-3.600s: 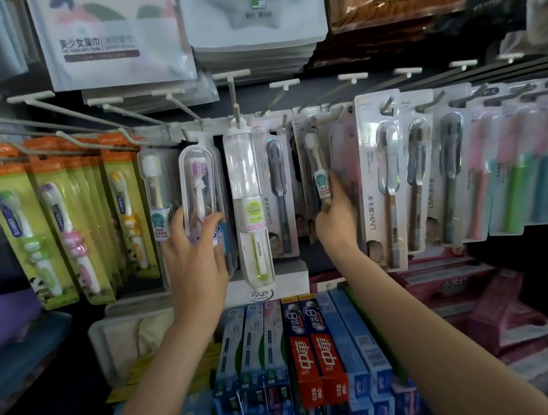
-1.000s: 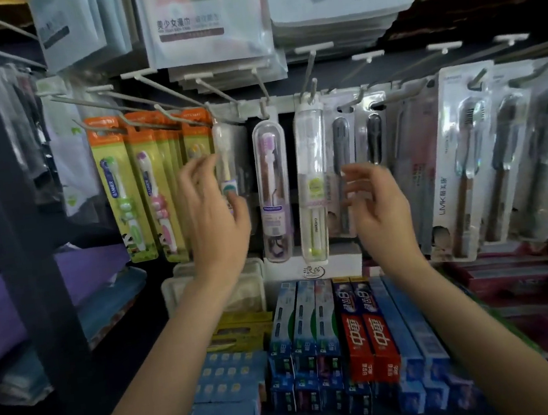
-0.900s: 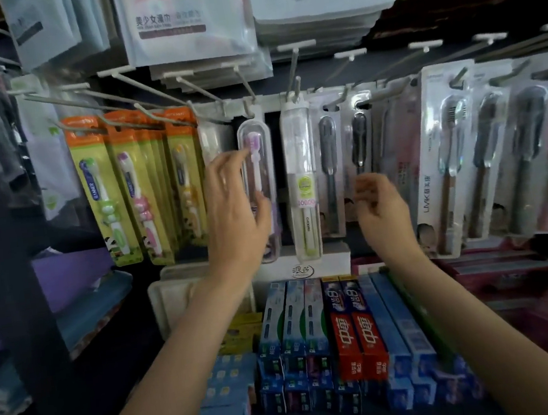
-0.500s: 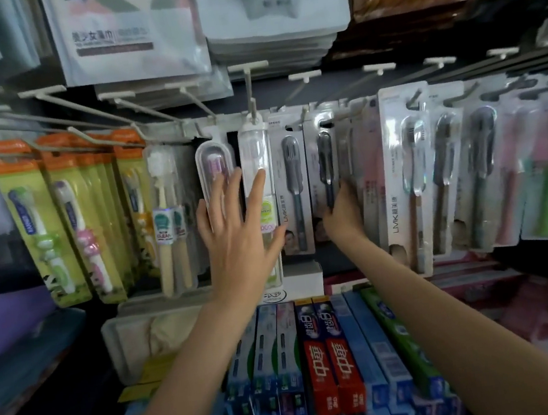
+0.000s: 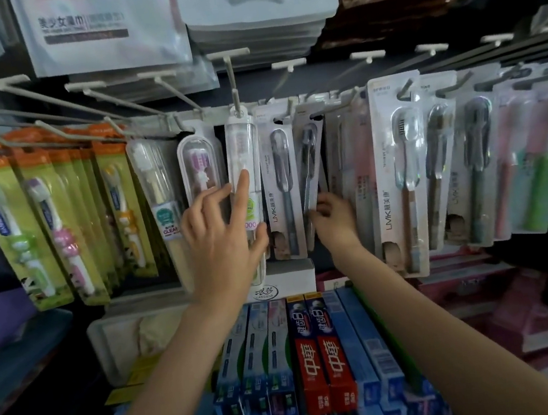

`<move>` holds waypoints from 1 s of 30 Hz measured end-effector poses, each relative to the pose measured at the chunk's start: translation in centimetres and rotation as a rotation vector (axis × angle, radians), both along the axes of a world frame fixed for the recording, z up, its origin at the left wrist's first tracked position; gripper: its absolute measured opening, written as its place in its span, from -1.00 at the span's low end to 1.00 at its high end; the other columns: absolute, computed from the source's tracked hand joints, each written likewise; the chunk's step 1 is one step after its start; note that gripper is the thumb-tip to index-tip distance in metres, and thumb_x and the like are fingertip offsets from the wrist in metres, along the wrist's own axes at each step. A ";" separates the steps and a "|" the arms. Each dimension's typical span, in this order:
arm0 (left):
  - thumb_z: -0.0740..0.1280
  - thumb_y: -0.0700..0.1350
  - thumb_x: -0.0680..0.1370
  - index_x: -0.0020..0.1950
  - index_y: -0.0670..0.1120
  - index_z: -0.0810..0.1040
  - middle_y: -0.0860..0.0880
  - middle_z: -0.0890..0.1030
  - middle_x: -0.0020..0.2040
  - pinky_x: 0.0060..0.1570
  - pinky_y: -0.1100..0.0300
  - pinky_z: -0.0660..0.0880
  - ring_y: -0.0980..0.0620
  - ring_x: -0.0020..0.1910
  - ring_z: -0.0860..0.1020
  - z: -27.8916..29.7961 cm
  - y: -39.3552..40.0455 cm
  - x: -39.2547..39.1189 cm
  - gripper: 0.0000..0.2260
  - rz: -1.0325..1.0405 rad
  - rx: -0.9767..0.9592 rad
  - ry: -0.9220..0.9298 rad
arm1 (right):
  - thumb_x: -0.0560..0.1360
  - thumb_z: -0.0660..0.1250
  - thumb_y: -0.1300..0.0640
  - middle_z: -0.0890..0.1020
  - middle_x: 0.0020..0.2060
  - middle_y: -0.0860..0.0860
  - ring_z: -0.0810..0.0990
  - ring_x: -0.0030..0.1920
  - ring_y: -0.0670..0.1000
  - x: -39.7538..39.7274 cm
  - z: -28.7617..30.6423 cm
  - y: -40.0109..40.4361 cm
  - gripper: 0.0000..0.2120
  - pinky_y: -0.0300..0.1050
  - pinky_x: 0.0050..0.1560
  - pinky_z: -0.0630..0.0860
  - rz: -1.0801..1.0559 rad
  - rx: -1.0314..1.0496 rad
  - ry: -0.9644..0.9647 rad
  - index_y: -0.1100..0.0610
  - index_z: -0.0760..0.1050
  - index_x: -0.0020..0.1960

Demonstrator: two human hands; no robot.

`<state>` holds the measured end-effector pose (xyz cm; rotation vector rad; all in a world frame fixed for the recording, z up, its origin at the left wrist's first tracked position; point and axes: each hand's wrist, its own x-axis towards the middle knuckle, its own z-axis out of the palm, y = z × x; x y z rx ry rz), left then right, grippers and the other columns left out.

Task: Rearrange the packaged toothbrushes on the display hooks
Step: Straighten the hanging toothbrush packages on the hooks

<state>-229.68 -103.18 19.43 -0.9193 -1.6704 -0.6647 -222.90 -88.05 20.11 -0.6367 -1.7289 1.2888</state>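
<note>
Clear, stiff, slippery plastic tube case (image 5: 242, 163) hangs light; left hand (image 5: 223, 237) rests spread against it. At three o'clock, right hand (image 5: 331, 222) pinches a thin carded pack (image 5: 309, 168), best held by its edges.

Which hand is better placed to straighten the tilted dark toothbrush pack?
Right. The right hand already pinches the tilted dark toothbrush pack; the left hand rests open on the tall clear tube.

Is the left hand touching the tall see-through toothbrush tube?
Touching. The head view shows the left hand with straight fingers laid flat on the front of the tall clear toothbrush tube, no gap showing.
</note>
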 end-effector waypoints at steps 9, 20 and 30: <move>0.34 -0.05 0.43 0.45 -0.08 0.23 -0.21 0.48 0.18 0.16 -0.15 0.33 -0.13 0.20 0.26 0.1 -0.7 0.0 -0.38 -0.039 -0.028 -0.031 | 0.57 0.03 0.33 0.51 -0.01 -0.01 0.50 -0.07 -0.02 3.9 1.2 -3.1 -0.67 -0.09 -0.05 0.49 -0.049 -0.086 0.221 0.10 0.32 0.28; 0.32 -0.07 0.42 0.45 -0.11 0.24 -0.22 0.48 0.18 0.15 -0.14 0.34 -0.14 0.19 0.27 0.0 -0.7 0.3 -0.39 -0.021 -0.037 -0.047 | 0.55 0.21 0.25 0.43 0.25 0.14 0.48 0.17 0.16 5.8 2.0 -3.0 -0.57 0.00 0.10 0.44 -0.335 0.516 -0.162 0.13 0.26 0.40; 0.29 -0.13 0.43 0.46 -0.12 0.24 -0.26 0.47 0.19 0.15 -0.19 0.34 -0.16 0.20 0.25 -0.2 -0.3 0.8 -0.40 -0.036 0.003 -0.096 | 0.50 0.27 0.29 0.30 0.33 0.16 0.58 0.01 0.20 6.4 3.0 -3.9 -0.49 -0.07 -0.23 0.41 -0.535 0.812 -0.642 0.19 0.15 0.38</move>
